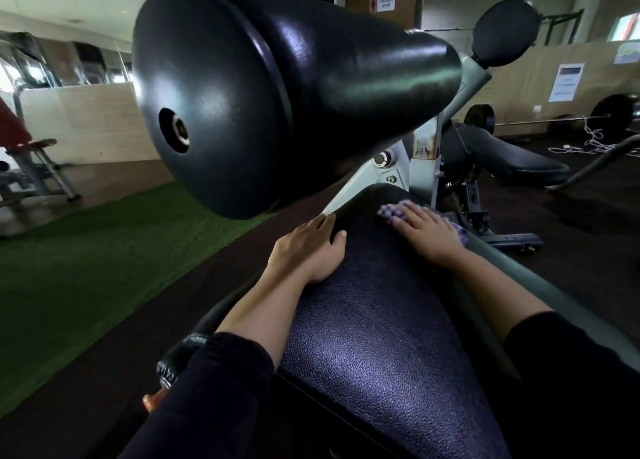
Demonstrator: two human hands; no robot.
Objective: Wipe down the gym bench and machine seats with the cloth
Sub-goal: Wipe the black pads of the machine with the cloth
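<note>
Dark sleeves [221, 382] (pushed up), both forearms bare.

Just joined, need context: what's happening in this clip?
A person is wiping a padded gym bench. The right hand presses a purple cloth flat on the far end of the pad, near the frame. The left hand rests on the pad's left edge, bracing. A large black roller pad hangs overhead.
</note>
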